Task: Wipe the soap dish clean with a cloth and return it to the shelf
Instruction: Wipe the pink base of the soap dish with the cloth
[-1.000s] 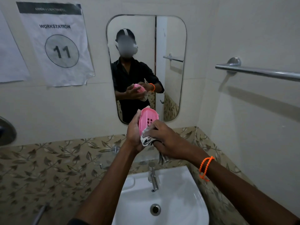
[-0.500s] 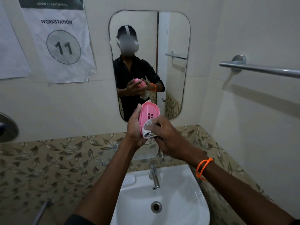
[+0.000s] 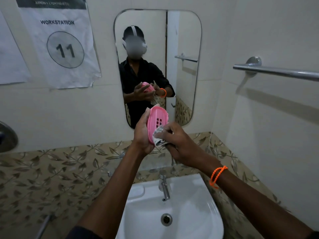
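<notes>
A pink oval soap dish [image 3: 157, 118] with drain slots stands nearly upright in front of the mirror, above the sink. My left hand [image 3: 142, 135] grips it from the left side and behind. My right hand [image 3: 179, 142] holds a bunched grey-white cloth [image 3: 158, 138] pressed against the dish's lower inner face. Most of the cloth is hidden under my fingers. A glass shelf [image 3: 151, 163] runs along the wall just below my hands, partly hidden by my arms.
A white sink [image 3: 203, 213] with a chrome tap [image 3: 164, 187] lies below my arms. The mirror [image 3: 183, 40] hangs on the wall ahead. A chrome towel bar [image 3: 279, 72] sticks out on the right wall. A paper sign [image 3: 60, 42] hangs at the left.
The cloth in my right hand has slid down the dish, from its middle to its lower end, uncovering the drain slots. The left hand's hold is unchanged.
</notes>
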